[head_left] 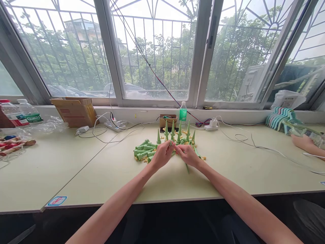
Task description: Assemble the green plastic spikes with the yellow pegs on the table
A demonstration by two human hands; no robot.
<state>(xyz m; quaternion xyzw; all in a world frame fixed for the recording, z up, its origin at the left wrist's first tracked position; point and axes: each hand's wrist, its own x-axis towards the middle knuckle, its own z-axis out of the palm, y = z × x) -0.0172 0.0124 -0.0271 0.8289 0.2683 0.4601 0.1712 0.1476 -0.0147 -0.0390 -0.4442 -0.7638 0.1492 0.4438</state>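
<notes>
My left hand (162, 155) is closed, its fingertips pinched on a small green plastic part (171, 143). Fingertip to fingertip with it, my right hand (188, 155) is closed too. A slim green watering spike (187, 168) points down from under my right palm; the fingers hide its upper end. Just beyond my hands, several green watering spikes (173, 132) with yellow valves stand upright in a row. To the left of my left hand lies a heap of green tubular spike parts (143, 150), some with yellow pieces. More spikes are partly hidden behind my right hand.
Behind the spikes are a small cardboard box (168, 120) and a green-liquid bottle (182, 112). Cables and a power strip (115, 126) run along the wall. A larger carton (73, 112) stands left. At right, another person's hand (307, 145) is near hangers (280, 118).
</notes>
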